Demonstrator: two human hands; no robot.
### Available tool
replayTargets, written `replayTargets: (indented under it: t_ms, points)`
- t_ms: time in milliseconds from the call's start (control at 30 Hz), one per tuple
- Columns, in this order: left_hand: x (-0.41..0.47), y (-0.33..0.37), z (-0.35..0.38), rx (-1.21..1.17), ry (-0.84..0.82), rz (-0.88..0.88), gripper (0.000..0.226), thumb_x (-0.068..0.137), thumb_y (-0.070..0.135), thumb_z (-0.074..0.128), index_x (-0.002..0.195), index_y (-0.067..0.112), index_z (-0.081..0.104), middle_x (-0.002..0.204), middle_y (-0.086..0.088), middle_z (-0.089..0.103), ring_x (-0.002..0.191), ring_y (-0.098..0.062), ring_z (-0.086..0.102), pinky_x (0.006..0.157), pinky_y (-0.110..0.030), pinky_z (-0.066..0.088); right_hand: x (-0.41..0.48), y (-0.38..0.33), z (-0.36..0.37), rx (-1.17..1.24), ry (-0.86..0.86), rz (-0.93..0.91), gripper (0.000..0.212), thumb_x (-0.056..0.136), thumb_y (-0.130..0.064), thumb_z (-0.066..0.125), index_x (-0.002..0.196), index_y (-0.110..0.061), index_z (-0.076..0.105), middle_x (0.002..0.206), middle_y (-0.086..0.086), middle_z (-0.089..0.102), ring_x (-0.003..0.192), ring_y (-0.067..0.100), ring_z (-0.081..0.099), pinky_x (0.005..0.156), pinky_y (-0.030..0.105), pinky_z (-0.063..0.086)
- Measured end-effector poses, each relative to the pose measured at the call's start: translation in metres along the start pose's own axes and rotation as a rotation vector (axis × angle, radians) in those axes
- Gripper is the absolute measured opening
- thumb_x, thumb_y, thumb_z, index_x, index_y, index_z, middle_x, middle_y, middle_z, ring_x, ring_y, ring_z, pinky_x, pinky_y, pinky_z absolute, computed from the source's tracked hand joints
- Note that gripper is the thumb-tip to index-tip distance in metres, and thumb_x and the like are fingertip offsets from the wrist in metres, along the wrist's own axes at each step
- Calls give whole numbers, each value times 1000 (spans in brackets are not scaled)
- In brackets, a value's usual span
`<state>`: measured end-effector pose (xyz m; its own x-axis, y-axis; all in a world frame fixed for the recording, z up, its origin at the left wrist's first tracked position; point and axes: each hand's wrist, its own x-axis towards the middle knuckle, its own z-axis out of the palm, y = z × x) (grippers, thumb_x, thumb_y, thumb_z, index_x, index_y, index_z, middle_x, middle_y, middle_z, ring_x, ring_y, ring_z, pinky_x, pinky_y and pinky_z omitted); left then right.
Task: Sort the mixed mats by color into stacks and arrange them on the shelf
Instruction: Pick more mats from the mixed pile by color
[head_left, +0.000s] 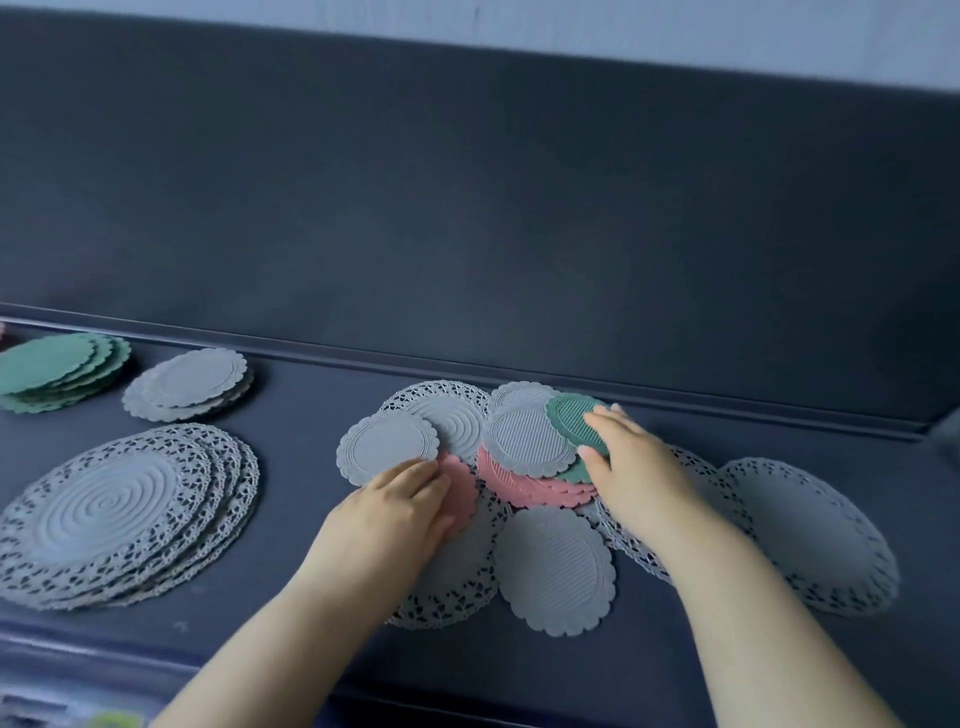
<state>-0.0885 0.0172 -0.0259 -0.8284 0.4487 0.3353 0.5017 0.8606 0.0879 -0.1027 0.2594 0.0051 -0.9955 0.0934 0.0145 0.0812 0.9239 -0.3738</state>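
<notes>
While the mixed pile (524, 486) sat mid-shelf (311, 400), the right hand (628, 467) pinched the green mat (569, 415) on top. Left hand (400, 499) lay flat, fingers straight, on a pink mat (465, 488). Green stack (52, 371), grey stack (189, 384) and lacy stack (119, 514) sat well apart, left.
</notes>
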Motion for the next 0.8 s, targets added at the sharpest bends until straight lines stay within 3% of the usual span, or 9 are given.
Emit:
replayTargets:
  t_ms: [67, 100, 167, 267, 367, 433, 533, 633, 800]
  points:
    - [1, 2, 1, 3, 2, -1, 34, 59, 36, 85, 86, 18, 75, 97, 4, 70, 86, -15, 69, 51, -28, 56, 4, 3, 5, 4, -48, 13, 46, 97, -29, 39, 141, -17, 33, 152, -2, 25, 139, 13, 22, 111, 30, 22]
    - [1, 2, 2, 17, 22, 17, 30, 65, 42, 77, 84, 19, 75, 94, 5, 70, 83, -15, 69, 53, -27, 55, 5, 4, 6, 10, -46, 18, 46, 97, -31, 39, 141, -17, 34, 151, -2, 28, 137, 15, 27, 109, 30, 26]
    - [1, 3, 0, 47, 14, 38, 44, 72, 56, 49, 81, 21, 74, 90, 8, 69, 79, -17, 67, 60, -26, 54, 6, 3, 5, 0, -11, 21, 44, 97, -32, 39, 138, -17, 38, 146, -1, 37, 131, 18, 37, 103, 31, 34]
    - [-3, 8, -1, 41, 0, 27, 53, 70, 61, 39, 77, 22, 73, 84, 9, 67, 74, -16, 65, 60, -25, 53, 5, 2, 3, -42, 42, 9, 38, 97, -31, 41, 132, -17, 46, 133, 2, 52, 117, 22, 51, 90, 30, 42]
    - [-4, 11, 1, 19, 49, 26, 39, 74, 51, 46, 74, 22, 73, 77, 11, 66, 64, -15, 61, 47, -21, 51, 3, 2, 1, -74, 116, -24, 31, 98, -28, 37, 120, -15, 54, 113, 6, 64, 96, 24, 60, 72, 28, 43]
    - [-2, 14, 2, 31, 104, 95, 21, 76, 38, 60, 74, 20, 71, 72, 11, 66, 57, -15, 57, 51, -23, 48, 2, 3, 0, -135, 143, -39, 30, 100, -25, 32, 114, -13, 56, 99, 8, 66, 82, 25, 59, 60, 27, 36]
    - [1, 15, 6, 144, 114, 188, 6, 65, 14, 67, 69, 19, 69, 64, 9, 62, 49, -15, 53, 56, -22, 41, 2, 4, 0, -183, 169, -23, 27, 98, -18, 32, 114, -12, 53, 94, 13, 66, 83, 30, 61, 58, 27, 32]
    - [1, 14, 9, 177, 51, 169, 27, 46, -5, 65, 61, 17, 63, 61, 6, 60, 47, -17, 49, 43, -21, 44, 3, 4, 3, -126, 181, -6, 29, 93, -17, 39, 119, -15, 53, 92, 13, 67, 79, 30, 60, 58, 27, 33]
    - [3, 25, -1, 220, -43, 217, 48, 20, 12, 78, 67, 14, 72, 61, 7, 61, 46, -12, 53, 47, -17, 43, 1, 4, 3, -81, 150, -9, 39, 88, -11, 43, 125, -21, 53, 94, 13, 67, 81, 29, 58, 61, 30, 39]
